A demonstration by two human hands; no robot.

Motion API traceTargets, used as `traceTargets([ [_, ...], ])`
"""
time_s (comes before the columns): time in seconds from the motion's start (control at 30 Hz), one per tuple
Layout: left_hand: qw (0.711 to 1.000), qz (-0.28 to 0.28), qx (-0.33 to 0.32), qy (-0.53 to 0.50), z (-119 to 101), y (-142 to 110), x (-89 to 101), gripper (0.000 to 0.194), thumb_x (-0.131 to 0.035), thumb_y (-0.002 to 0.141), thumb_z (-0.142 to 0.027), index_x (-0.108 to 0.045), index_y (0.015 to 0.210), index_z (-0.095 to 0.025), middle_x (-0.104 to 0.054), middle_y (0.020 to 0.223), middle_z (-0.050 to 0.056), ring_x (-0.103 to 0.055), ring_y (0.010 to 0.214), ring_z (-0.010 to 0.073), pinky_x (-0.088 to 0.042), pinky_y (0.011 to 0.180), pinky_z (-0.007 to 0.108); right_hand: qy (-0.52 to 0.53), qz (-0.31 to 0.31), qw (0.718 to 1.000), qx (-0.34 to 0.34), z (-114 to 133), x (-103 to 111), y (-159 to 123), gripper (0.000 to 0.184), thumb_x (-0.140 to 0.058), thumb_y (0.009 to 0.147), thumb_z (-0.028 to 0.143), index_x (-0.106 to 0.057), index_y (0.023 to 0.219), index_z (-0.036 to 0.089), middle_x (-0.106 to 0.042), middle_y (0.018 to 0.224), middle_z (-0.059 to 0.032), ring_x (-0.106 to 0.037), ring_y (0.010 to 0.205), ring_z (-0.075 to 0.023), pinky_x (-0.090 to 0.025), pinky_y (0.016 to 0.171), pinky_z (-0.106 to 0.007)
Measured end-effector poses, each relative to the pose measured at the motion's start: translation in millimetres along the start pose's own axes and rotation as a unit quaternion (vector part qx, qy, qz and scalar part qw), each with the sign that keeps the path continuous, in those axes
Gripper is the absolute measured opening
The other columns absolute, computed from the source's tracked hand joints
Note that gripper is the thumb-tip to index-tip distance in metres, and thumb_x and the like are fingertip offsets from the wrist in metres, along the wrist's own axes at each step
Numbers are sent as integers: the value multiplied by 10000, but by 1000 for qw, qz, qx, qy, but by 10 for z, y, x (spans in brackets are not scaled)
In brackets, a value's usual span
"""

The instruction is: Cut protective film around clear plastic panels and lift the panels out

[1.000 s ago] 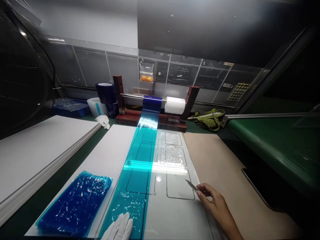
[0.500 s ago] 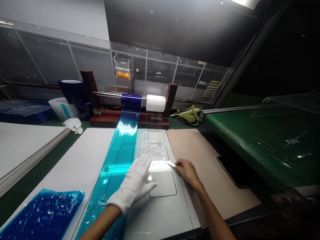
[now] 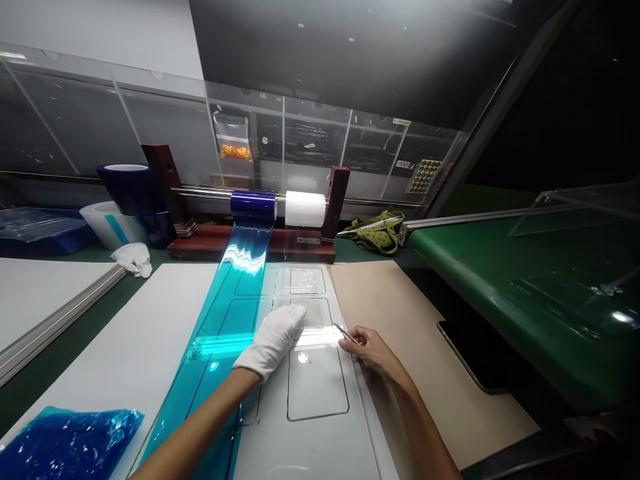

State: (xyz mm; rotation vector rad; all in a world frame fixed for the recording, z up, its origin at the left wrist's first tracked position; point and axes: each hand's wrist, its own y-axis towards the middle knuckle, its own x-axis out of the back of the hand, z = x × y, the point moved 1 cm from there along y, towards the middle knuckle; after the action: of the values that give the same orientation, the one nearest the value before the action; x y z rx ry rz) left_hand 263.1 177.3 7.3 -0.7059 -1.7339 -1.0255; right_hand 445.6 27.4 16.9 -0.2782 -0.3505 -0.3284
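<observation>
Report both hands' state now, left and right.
Left hand: white-gloved, open, palm down over the teal film, holding nothing.
Right hand: bare, closed, pinching a slim metal tool.

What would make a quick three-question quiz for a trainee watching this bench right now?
1. Which hand wears the white glove?
2. True or false: the bare right hand holds a slim metal tool.
3. The teal film strip comes off which roll on the rod? A: the blue roll. B: the white roll.

Key: 1. Left. 2. True. 3. A.
</observation>
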Motion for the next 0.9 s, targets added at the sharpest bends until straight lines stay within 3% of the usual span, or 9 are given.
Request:
traceTargets([
  [0.13,998,-24,-57,23,-201,-180,137,401,-401,855,3,-561,1186,-156,-646,1198,99,-622,1070,163,-512,956,327,70,11,997,-23,60,-51,-188,496,-495,828,619,-601,861,135,-689,810,-71,-459,517,-76,-268,443,-192],
  [0.27,992,-62,-100,54,-537,-651,362,525,-330,816,66,-507,1270,-132,-605,1273,117,-588,1148,190,-511,970,343,164,-37,985,-27,79,-54,-428,544,-500,814,643,-613,981,138,-675,828,-79,-442,508,-82,-206,418,-200],
  [0.37,977,-140,-130,100,-745,-1048,462,522,-358,811,65,-512,1270,-130,-622,1256,76,-598,1133,164,-519,953,287,173,-84,981,-14,16,27,-638,553,-476,830,642,-613,1045,151,-579,724,-20,-431,503,-86,-233,414,-200],
  [0.43,968,-164,-143,127,-853,-1299,453,485,-374,820,38,-546,1239,-137,-638,1234,39,-608,1113,145,-521,939,248,141,-98,985,-4,-40,80,-787,528,-486,838,622,-621,1062,164,-493,672,14,-427,513,-95,-282,421,-206],
  [0.57,967,-97,-170,162,-1045,-1741,297,389,-377,903,-174,-557,1244,-124,-598,1279,53,-594,1137,172,-552,892,255,50,-113,992,2,-133,112,-1057,503,-460,866,589,-635,1089,174,-427,658,23,-451,555,-122,-405,482,-238],
  [0.67,966,-68,-185,165,-1176,-1982,155,566,-348,914,-492,-571,1232,-81,-600,1265,106,-602,1128,223,-586,837,294,-14,-102,995,7,-181,62,-1175,490,-406,899,564,-635,1098,180,-459,654,13,-485,566,-140,-440,524,-262],
  [0.7,968,-71,-178,163,-1209,-2033,115,597,-351,903,-530,-573,1229,-81,-601,1266,106,-601,1130,223,-586,837,293,-43,-101,994,14,-193,34,-1193,476,-392,909,549,-637,1091,185,-484,664,4,-506,581,-149,-446,540,-268],
  [0.83,973,-97,-138,158,-1265,-2098,53,424,-498,869,-322,-558,1253,-152,-589,1301,37,-552,1193,180,-519,931,275,-193,-109,973,63,-200,-133,-1190,393,-339,950,449,-653,1020,224,-592,816,-48,-590,728,-195,-455,637,-299],
  [0.9,974,-86,-134,159,-1261,-2082,109,528,-515,841,-432,-525,1291,-156,-562,1338,45,-517,1227,217,-490,953,320,-266,-99,956,77,-173,-234,-1165,377,-303,969,393,-647,1025,249,-607,889,-53,-603,743,-195,-445,628,-298],
])
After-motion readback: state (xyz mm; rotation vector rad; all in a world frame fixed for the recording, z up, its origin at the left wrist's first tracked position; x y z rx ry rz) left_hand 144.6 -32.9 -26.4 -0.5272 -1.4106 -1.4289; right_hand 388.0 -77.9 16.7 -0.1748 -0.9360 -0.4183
